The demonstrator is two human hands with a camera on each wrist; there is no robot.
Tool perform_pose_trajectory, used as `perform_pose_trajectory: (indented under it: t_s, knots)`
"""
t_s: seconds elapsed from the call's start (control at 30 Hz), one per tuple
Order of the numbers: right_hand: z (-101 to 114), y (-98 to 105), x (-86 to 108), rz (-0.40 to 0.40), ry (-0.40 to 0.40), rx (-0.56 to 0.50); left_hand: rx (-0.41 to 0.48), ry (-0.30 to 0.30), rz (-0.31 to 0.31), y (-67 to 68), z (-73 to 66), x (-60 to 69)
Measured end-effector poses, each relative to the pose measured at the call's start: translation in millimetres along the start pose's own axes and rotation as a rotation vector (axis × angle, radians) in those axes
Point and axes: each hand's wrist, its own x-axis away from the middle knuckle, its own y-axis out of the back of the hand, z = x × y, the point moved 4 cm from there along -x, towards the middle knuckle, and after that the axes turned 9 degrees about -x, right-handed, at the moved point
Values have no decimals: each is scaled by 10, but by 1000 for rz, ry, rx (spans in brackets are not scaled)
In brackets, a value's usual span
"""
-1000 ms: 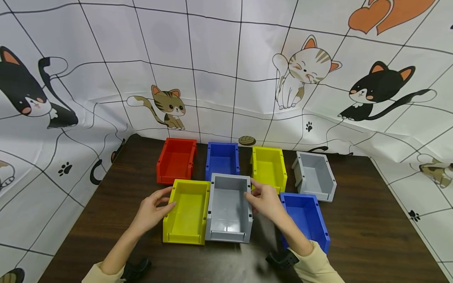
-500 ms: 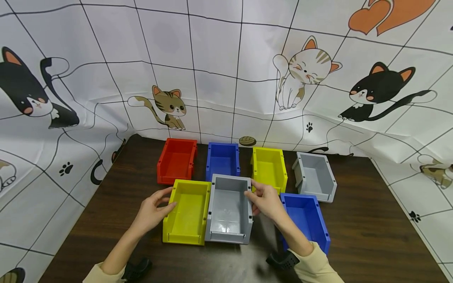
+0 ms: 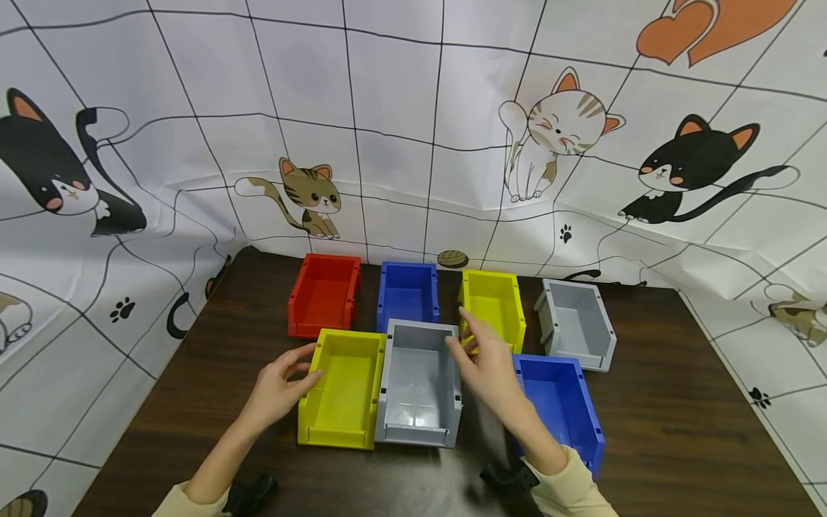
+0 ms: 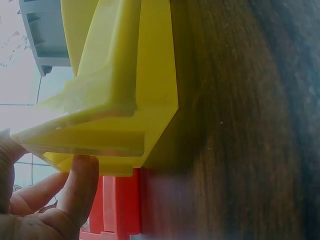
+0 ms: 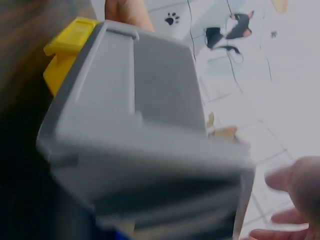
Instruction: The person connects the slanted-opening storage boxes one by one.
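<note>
Two plastic storage bins stand side by side at the near middle of the table, a yellow bin [image 3: 342,388] on the left and a grey bin [image 3: 418,380] on the right. My left hand [image 3: 278,384] grips the yellow bin's left wall, thumb over the rim and fingers outside, as the left wrist view also shows of the same yellow bin [image 4: 120,85]. Beside the grey bin's right wall is my right hand [image 3: 487,362], fingers extended and holding nothing. In the right wrist view a gap separates the right hand [image 5: 300,195] from the grey bin [image 5: 165,80].
Behind stand a red bin [image 3: 323,294], a blue bin [image 3: 407,293], another yellow bin [image 3: 494,309] and another grey bin [image 3: 575,323]. A second blue bin [image 3: 558,402] sits right of my right forearm. A cat-patterned sheet [image 3: 394,143] borders the dark table [image 3: 685,416].
My right hand has let go of the grey bin's right wall and lifted slightly off it. The left hand and the bins stay where they were.
</note>
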Motion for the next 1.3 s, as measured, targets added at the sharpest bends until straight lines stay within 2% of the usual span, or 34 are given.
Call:
perform_pose_trajectory:
  t_s: [0.1,0.2,0.3,0.47,0.6,0.9,1.3]
  knots:
    - [168,-84,17,25,161,147,0,1,-2,6,0,3]
    - [301,-202,43,122,203,273,3,-5,-1,8,-2,3]
    - [372,-323,64,210,183,377,8,-7,2,7,-4,1]
    - [394,-470,91,292,139,453,19,14,15,-2,-6,-6]
    - [381,-539,111,306,120,487,24,24,22,-3,-6,-7]
    - [359,-614,108,341,19,505,22,34,21,0,-1,-3]
    - [356,-620,83,392,3,547,10,35,18,-1,3,-6]
